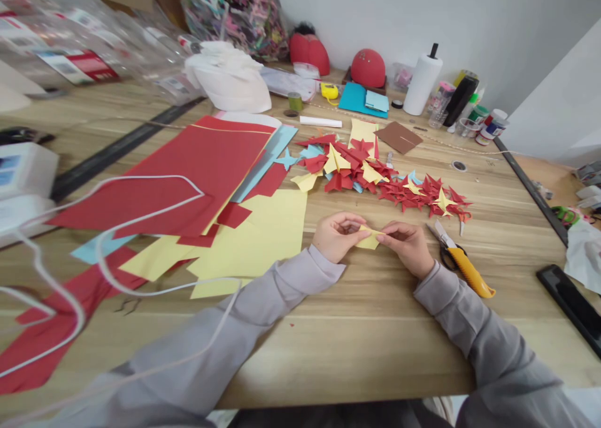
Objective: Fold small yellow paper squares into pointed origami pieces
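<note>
A small folded piece of yellow paper [369, 240] is pinched between my two hands over the wooden table. My left hand [339, 234] grips its left edge with thumb and fingers, and my right hand [407, 245] grips the right edge the same way. Just beyond the hands lies a long heap of red, yellow and blue folded paper stars [342, 165]. Beside my right hand are orange-handled scissors [462, 265], their blades pointing away from me.
Red sheets [197, 159] and yellow sheets [277, 228] cover the left side, crossed by a white cable [141, 178]. A phone [570, 303] lies at the right edge. Blue paper [352, 99], a white roll [422, 84] and several bottles [491, 126] stand along the back.
</note>
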Available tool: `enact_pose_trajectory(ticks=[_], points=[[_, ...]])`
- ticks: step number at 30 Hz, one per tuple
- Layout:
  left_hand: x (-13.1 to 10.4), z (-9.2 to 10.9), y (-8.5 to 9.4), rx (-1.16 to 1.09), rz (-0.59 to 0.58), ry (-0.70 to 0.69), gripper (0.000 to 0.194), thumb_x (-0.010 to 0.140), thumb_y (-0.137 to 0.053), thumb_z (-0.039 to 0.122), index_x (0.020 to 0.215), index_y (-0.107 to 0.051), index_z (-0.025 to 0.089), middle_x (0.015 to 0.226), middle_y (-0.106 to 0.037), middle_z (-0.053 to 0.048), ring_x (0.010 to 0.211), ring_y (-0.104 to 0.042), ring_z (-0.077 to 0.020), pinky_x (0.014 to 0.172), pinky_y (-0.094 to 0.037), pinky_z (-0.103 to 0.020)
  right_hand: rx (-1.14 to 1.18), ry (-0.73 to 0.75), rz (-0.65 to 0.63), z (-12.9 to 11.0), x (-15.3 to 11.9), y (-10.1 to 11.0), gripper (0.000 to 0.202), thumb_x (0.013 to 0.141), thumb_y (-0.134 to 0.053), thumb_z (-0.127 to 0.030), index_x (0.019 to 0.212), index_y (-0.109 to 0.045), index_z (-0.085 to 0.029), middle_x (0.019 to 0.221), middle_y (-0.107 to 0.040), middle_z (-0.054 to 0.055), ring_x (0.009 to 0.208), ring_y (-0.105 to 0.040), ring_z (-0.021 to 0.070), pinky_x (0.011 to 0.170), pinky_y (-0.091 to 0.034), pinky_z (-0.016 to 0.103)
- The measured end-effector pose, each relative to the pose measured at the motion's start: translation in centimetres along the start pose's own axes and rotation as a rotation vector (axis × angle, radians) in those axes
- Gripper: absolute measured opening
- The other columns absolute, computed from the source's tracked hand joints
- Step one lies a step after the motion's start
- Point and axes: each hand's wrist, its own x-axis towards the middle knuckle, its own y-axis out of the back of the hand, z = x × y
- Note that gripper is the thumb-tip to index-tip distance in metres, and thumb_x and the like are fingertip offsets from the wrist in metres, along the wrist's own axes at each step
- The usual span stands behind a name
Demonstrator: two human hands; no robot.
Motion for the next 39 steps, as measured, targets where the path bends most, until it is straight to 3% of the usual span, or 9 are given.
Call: enact_pose_trajectory(ticks=[39], points=[[0.0, 0.09, -0.03, -0.022, -0.012, 0.007, 0.026, 0.046, -0.078, 0.022, 0.064, -0.062, 0.012, 0.053, -0.06, 0.001, 0.047, -0.048, -0.0061, 0.046, -0.039, -0.019, 0.04, 0.007, -0.005, 0.35, 0.02, 0.17, 0.01, 0.061, -0.073, -0.024, 0.066, -0.066, -0.019, 0.065, -0.062, -0.001, 0.059, -0.057, 0.01, 0.056, -0.047, 0.023]])
